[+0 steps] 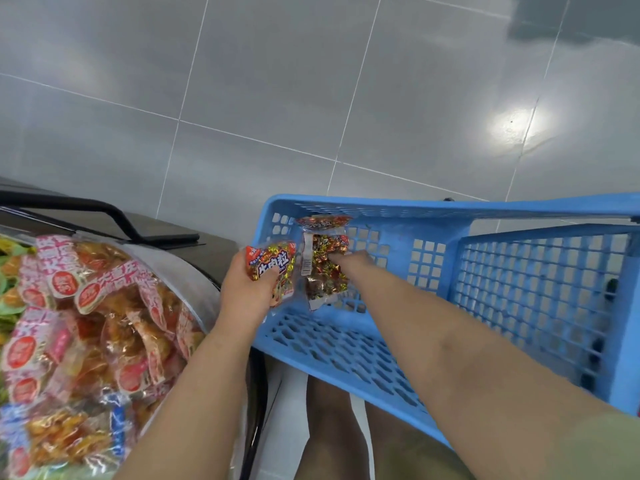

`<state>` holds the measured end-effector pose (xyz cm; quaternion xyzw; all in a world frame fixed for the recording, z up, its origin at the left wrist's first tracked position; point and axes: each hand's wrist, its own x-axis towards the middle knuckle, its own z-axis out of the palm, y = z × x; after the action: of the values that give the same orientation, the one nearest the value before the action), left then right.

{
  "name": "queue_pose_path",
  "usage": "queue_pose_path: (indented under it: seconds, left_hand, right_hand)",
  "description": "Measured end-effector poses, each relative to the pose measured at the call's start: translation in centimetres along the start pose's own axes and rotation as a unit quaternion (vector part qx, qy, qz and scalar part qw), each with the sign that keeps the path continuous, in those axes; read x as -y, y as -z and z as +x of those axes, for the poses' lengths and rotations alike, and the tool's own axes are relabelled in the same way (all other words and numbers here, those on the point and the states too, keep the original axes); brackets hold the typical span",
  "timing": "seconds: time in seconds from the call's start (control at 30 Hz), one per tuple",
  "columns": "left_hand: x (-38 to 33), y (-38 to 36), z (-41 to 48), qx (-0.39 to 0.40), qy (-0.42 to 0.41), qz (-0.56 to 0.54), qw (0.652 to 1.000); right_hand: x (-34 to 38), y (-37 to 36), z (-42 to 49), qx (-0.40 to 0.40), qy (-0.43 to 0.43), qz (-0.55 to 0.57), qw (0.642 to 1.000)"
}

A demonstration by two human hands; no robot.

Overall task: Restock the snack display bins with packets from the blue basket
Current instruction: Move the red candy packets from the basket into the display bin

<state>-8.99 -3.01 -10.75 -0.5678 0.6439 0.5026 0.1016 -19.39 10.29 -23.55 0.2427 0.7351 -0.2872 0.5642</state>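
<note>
Head view: left hand (pixel 247 289) clenched around a red-and-gold packet (pixel 272 270), right at the 9 o'clock rim of the blue basket (pixel 381 204). Right hand (pixel 349 260) inside the basket, fingertips on a second packet (pixel 323 261) at 3 o'clock of the first; real grasp or only touch, impossible to tell. Further at 9 o'clock, display bin (pixel 180 271) heaped with pink-labelled snack bags (pixel 86 323). Grey tiled floor (pixel 277 98) at 12 o'clock.

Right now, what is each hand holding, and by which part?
Left hand grips the first packet by its lower left part. Right hand touches the second packet at its middle, in the basket; grip unclear.
</note>
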Motion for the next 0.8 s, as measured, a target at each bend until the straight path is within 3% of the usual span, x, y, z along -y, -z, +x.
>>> queue_pose_path:
  seconds: [0.1,0.23,0.33,0.4,0.43,0.47,0.5,0.57,0.63,0.7,0.8]
  left_hand:
    - [0.8,0.1,0.4,-0.001,0.006,-0.002,1.000]
    - [1.3,0.3,0.5,0.012,0.017,-0.004,1.000]
    - [1.1,-0.1,0.3,0.035,0.064,-0.067,0.995]
    - [0.5,-0.7,-0.2,0.056,0.095,-0.110,0.988]
    - [0.2,-1.0,-0.5,0.068,0.117,-0.140,0.981]
    - [-0.1,-1.3,-0.8,0.087,0.147,-0.184,0.968]
    - [-0.4,-1.5,-1.1,0.117,0.177,-0.228,0.950]
    - [-1.1,-1.8,-1.9,0.183,0.207,-0.278,0.920]
    - [-1.9,-2.0,-2.5,0.227,0.201,-0.299,0.905]
    - [-2.7,-2.3,-2.9,0.258,0.192,-0.329,0.888]
    - [-3.7,-2.1,-3.1,0.298,0.166,-0.383,0.858]
  right_hand:
    - [-0.1,-0.1,0.6,-0.019,-0.003,0.011,1.000]
    - [-1.2,0.8,-0.3,0.042,0.031,0.061,0.997]
    - [-2.4,3.2,-2.6,0.013,0.059,0.075,0.995]
    - [-3.4,5.1,-4.9,-0.015,0.124,0.043,0.991]
    - [-3.9,6.0,-6.1,-0.035,0.196,0.010,0.980]
    - [-4.4,6.9,-7.4,-0.066,0.300,-0.037,0.951]
    - [-4.6,7.7,-8.8,-0.098,0.418,-0.085,0.899]
    - [-4.5,8.9,-11.0,-0.149,0.612,-0.179,0.756]
    - [-4.2,9.5,-12.1,-0.188,0.701,-0.230,0.648]
    - [-4.0,9.2,-12.8,-0.234,0.718,-0.251,0.605]
    - [-3.9,8.5,-13.2,-0.275,0.725,-0.261,0.575]
